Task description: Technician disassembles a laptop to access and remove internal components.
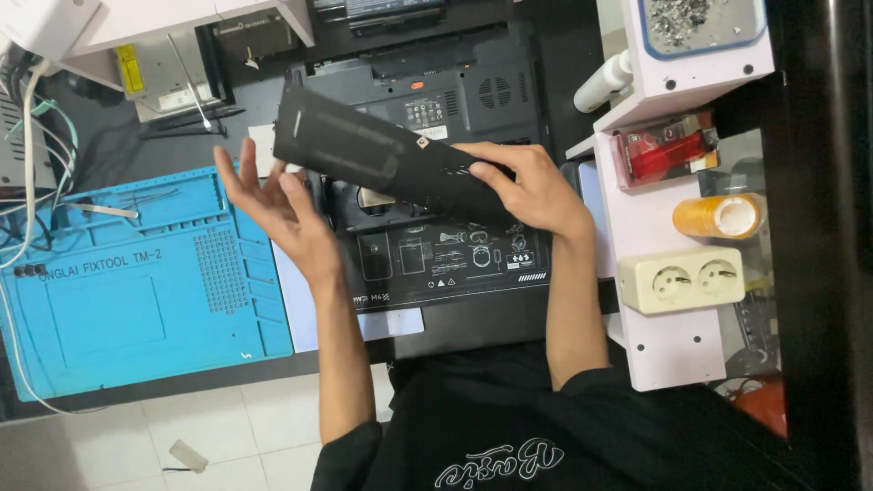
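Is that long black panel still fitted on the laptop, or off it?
Off. The right hand holds the panel tilted above the laptop; the open left hand is beside it.

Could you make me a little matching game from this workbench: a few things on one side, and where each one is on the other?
Things:
1. flat black plastic cover panel
2. blue silicone repair mat
3. cream double wall socket
4. red lighter

Places:
A. on the white shelf, near edge
B. held in the right hand
C. left of the open left hand
D. on the white shelf, above the orange tape roll

Pairs: 1-B, 2-C, 3-A, 4-D
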